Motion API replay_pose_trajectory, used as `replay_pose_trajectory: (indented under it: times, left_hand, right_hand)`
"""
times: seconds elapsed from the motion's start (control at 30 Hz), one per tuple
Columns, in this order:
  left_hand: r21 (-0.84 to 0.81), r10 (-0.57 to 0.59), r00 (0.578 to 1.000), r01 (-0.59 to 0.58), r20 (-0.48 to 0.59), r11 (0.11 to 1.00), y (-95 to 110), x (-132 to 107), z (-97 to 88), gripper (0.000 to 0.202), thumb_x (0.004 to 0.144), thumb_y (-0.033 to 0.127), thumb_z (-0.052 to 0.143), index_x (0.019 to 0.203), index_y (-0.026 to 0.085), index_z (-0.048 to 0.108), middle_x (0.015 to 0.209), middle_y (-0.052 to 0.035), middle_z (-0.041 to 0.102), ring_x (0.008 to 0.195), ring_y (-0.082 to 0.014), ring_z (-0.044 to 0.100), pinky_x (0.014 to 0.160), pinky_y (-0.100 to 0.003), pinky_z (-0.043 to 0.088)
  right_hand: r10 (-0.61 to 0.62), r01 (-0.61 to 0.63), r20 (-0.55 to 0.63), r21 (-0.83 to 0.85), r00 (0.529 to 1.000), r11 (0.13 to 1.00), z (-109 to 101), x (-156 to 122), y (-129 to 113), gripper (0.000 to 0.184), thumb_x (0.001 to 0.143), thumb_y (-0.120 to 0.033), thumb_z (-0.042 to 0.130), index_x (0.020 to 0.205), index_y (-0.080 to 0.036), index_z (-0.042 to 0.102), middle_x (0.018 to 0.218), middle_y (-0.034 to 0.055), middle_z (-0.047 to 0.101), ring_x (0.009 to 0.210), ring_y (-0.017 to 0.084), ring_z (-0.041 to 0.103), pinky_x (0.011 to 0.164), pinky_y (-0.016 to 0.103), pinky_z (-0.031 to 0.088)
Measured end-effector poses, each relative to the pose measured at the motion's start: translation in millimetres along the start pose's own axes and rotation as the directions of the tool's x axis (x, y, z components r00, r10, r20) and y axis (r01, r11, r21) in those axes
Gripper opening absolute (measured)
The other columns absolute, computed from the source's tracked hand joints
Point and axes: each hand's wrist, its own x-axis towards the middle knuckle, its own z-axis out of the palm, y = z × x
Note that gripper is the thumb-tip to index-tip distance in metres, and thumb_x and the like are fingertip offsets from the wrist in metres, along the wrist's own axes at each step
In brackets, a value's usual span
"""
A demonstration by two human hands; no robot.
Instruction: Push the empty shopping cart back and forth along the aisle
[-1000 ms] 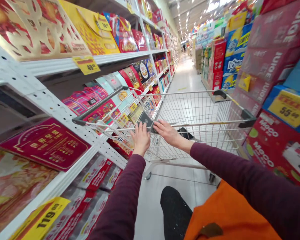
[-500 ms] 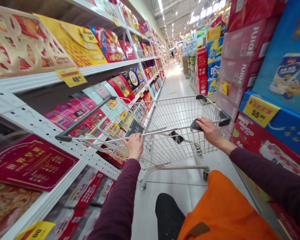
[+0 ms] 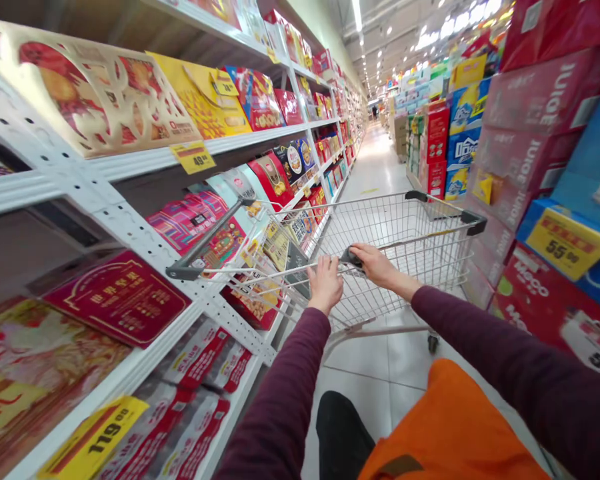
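A wire shopping cart point(image 3: 420, 238) stands sideways across the aisle in front of me, its handle end with the dark grey handle bar point(image 3: 213, 230) turned to the left shelf. My left hand point(image 3: 326, 285) rests on the cart's near top rail, fingers curled over it. Just to its right, my right hand point(image 3: 377, 267) presses a dark grey cloth point(image 3: 351, 257) around the same rail. The two hands are close together but apart. Through the wires by the left hand, a dark panel point(image 3: 297, 270) shows in the cart.
Left, a white metal shelf point(image 3: 145, 153) carries boxed snacks and yellow price tags. Right, stacked red drink cartons point(image 3: 517, 100) and a blue box point(image 3: 587, 200) stand close to the cart. The tiled aisle floor point(image 3: 377, 150) runs ahead, with a distant person point(image 3: 375, 112).
My right hand has slid left along the rail with the cloth, from near the right corner to beside my left hand. My view has turned left, and the left hand stays on the rail.
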Motion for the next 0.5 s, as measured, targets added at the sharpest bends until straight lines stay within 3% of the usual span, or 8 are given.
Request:
replay_pose_trajectory:
  times: [0.07,0.13,0.23,0.3,0.4,0.5]
  left_hand:
    - [0.014,0.004,0.999,-0.004,-0.032,1.000,-13,-9,-12.0,0.054,0.082,0.020,0.041,0.135,0.019,0.040,0.145,-0.0105,0.038,0.137,-0.0247,0.027,0.111,-0.057,0.016]
    - [0.065,-0.068,0.989,0.077,-0.134,0.995,-36,-20,-31.3,0.055,0.081,0.020,0.041,0.135,0.016,0.039,0.146,-0.0120,0.035,0.138,-0.0258,0.025,0.111,-0.058,0.012]
    - [0.142,-0.158,0.934,0.212,-0.320,0.967,-80,-38,-65.6,0.058,0.078,0.017,0.041,0.136,0.013,0.038,0.150,-0.0131,0.027,0.141,-0.0269,0.016,0.111,-0.059,0.006]
    - [0.168,-0.200,0.897,0.285,-0.395,0.944,-104,-49,-83.1,0.061,0.076,0.016,0.041,0.136,0.009,0.037,0.150,-0.0158,0.026,0.141,-0.0280,0.015,0.111,-0.060,0.004]
    - [0.187,-0.218,0.886,0.315,-0.410,0.930,-121,-60,-91.6,0.057,0.075,0.017,0.042,0.131,0.007,0.043,0.146,-0.0188,0.032,0.140,-0.0301,0.019,0.110,-0.061,0.002]
    - [0.210,-0.154,0.912,0.247,-0.381,0.946,-118,-64,-84.2,0.053,0.075,0.015,0.040,0.127,0.011,0.049,0.141,-0.0163,0.042,0.139,-0.0286,0.022,0.111,-0.061,0.001]
  right_hand:
    - [0.039,-0.039,-0.014,-0.025,0.999,0.999,-3,-2,6,0.048,0.073,-0.007,0.036,0.114,-0.014,0.061,0.118,0.0117,0.061,0.110,0.024,0.054,0.096,0.044,0.044]
    - [0.088,-0.089,-0.023,-0.070,0.996,0.994,-15,-7,22,0.048,0.070,-0.007,0.037,0.112,-0.012,0.062,0.116,0.0134,0.061,0.109,0.025,0.055,0.096,0.045,0.044]
    - [0.144,-0.147,-0.034,-0.127,0.989,0.981,-31,-10,46,0.049,0.066,-0.006,0.040,0.110,-0.012,0.062,0.114,0.0142,0.062,0.107,0.026,0.055,0.095,0.046,0.045]
    - [0.177,-0.181,-0.046,-0.134,0.983,0.974,-29,-4,47,0.048,0.066,-0.006,0.040,0.109,-0.012,0.062,0.112,0.0143,0.062,0.107,0.026,0.056,0.095,0.047,0.045]
    - [0.168,-0.171,-0.049,-0.064,0.985,0.983,-6,12,15,0.049,0.068,-0.007,0.040,0.113,-0.013,0.060,0.116,0.0132,0.060,0.109,0.025,0.055,0.095,0.045,0.045]
    - [0.065,-0.065,-0.010,0.071,0.998,0.995,30,30,-47,0.051,0.071,-0.006,0.040,0.119,-0.016,0.056,0.122,0.0108,0.057,0.113,0.022,0.053,0.096,0.041,0.045]
